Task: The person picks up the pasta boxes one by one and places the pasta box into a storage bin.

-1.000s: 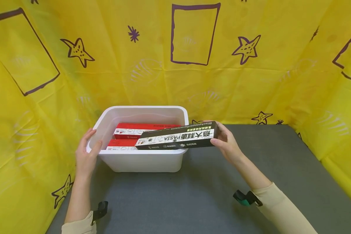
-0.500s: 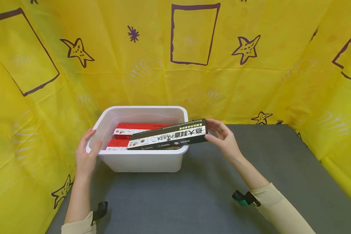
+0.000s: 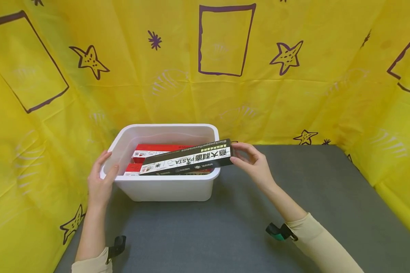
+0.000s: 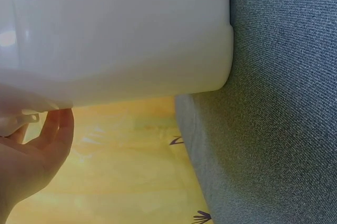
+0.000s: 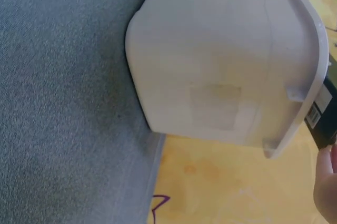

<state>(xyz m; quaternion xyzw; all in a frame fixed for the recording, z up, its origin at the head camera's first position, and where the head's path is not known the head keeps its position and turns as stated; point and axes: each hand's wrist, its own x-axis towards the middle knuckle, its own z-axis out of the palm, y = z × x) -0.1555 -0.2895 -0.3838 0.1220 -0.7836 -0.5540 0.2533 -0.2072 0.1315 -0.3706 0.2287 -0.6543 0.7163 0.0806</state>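
Note:
A white plastic bin [image 3: 164, 189] stands on the grey table in the head view. My left hand [image 3: 100, 182] grips its left rim, thumb inside and fingers around the outer side; the left wrist view shows those fingers [image 4: 66, 129] against the bin's wall. My right hand [image 3: 254, 165] pinches the right end of a black pasta box [image 3: 188, 157]. That box slants over the bin's right rim, its left end lower and inside. Beneath it lie red pasta boxes [image 3: 157, 147], partly covered. In the right wrist view the black box's end [image 5: 321, 108] shows past the rim.
A grey cloth-covered table [image 3: 198, 235] spreads in front of the bin and to its right. Yellow curtain [image 3: 177, 94] with starfish drawings encloses the back and both sides, close behind the bin.
My right hand has moved left, sliding the black pasta box further over the bin and covering more of the red boxes. My left hand has kept its place on the rim.

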